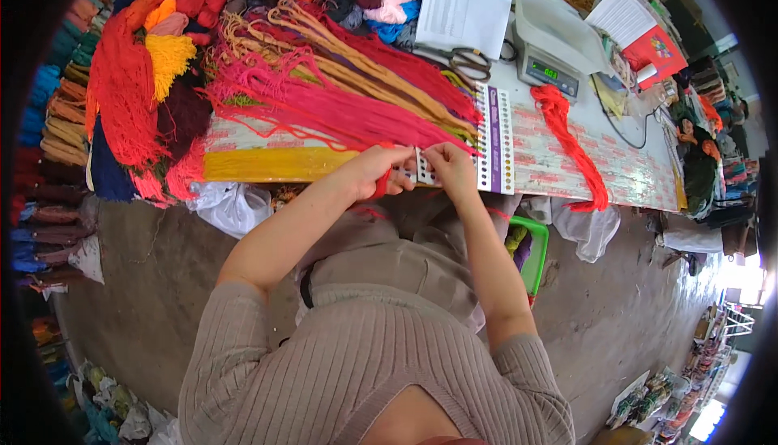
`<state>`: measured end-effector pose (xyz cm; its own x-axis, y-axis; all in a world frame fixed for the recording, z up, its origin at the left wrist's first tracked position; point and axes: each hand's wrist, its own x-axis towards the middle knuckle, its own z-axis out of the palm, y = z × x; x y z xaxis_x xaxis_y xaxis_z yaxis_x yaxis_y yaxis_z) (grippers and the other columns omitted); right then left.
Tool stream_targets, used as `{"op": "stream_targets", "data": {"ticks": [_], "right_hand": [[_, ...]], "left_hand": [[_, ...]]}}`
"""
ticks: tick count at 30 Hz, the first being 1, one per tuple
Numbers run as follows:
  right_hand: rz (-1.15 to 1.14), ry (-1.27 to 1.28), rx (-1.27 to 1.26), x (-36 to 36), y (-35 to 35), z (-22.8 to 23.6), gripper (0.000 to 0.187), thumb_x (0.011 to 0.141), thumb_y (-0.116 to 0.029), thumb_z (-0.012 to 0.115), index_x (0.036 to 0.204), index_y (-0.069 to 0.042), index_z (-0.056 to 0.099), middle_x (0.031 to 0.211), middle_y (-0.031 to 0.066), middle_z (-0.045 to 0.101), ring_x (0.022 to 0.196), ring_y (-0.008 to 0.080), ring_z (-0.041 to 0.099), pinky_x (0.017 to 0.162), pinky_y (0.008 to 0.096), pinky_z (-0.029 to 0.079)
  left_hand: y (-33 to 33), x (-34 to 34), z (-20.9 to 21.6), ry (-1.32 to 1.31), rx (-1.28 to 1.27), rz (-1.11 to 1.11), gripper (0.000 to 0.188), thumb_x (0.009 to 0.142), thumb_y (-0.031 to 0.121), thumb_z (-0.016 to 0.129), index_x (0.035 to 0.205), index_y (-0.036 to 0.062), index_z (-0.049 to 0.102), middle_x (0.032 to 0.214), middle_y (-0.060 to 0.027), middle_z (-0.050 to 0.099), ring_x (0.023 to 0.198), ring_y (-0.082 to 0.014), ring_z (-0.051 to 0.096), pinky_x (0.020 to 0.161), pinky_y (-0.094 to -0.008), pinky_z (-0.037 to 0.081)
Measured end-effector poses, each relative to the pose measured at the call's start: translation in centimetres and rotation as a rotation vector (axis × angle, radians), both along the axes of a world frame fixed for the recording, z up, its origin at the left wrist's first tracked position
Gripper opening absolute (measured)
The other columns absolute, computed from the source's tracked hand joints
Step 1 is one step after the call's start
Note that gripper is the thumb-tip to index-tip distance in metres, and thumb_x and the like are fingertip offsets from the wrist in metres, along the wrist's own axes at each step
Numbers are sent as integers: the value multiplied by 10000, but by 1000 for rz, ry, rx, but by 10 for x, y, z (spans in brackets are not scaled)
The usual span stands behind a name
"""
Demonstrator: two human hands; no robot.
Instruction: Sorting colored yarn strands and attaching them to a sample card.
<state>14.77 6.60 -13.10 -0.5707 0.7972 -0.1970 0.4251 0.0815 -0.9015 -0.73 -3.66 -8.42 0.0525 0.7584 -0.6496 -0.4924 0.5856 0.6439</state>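
Note:
At the table's front edge my two hands meet over a narrow white card with punched holes [422, 171]. My left hand [374, 173] is closed on the card's left side, and red yarn shows at its palm. My right hand [451, 168] pinches the card's upper right part; its fingertips partly hide what they grip. Just right of it lies a longer white and purple card with rows of holes [495, 141]. Long hanks of pink yarn [348, 96] and tan yarn [377, 80] spread across the table behind my hands.
A digital scale [553, 72] with a white tray stands at the back right, near scissors [466, 62] and a paper sheet [466, 7]. A red-orange skein [567, 149] hangs over the front edge. Piled yarn [126, 80] is at left; a green basket [531, 258] sits below.

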Motion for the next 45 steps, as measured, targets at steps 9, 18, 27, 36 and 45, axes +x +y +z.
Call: {"op": "stream_targets", "data": {"ticks": [9, 18, 27, 36, 45], "right_hand": [[67, 86, -189, -4, 8, -5, 212, 791, -216, 647, 844, -10, 652, 666, 34, 612, 586, 83, 537, 535, 244, 416], [93, -93, 55, 0, 7, 2, 185, 843, -227, 625, 864, -43, 628, 648, -9, 583, 559, 53, 526, 504, 213, 424], [123, 240, -282, 7, 2, 8, 184, 877, -222, 599, 870, -40, 624, 648, -30, 569, 558, 49, 496, 513, 199, 363], [120, -240, 102, 0, -2, 12, 367, 936, -390, 393, 839, -110, 611, 698, -10, 655, 595, 168, 610, 615, 336, 454], [-7, 3, 232, 9, -23, 11, 267, 940, -241, 457, 946, -34, 626, 697, 42, 628, 594, 108, 579, 587, 255, 458]], "left_hand": [[24, 4, -38, 293, 100, 4, 131, 864, 158, 545, 816, 54, 608, 690, -50, 645, 389, -66, 465, 321, -207, 283], [-7, -90, 36, -255, 277, 185, 171, 886, 165, 544, 1020, 60, 558, 789, -18, 587, 403, -8, 334, 339, -136, 254], [5, 0, -14, 464, 187, -412, 189, 883, 209, 511, 985, 74, 596, 568, -5, 542, 404, -52, 419, 366, -219, 290], [-54, -181, 25, -613, 300, 590, 218, 905, 117, 477, 1046, -39, 533, 696, -40, 586, 455, -50, 368, 376, -159, 310], [-64, -107, 9, 827, 202, 574, 520, 925, 505, 383, 1176, 95, 581, 1126, -77, 587, 959, -185, 566, 894, -349, 425]]}}
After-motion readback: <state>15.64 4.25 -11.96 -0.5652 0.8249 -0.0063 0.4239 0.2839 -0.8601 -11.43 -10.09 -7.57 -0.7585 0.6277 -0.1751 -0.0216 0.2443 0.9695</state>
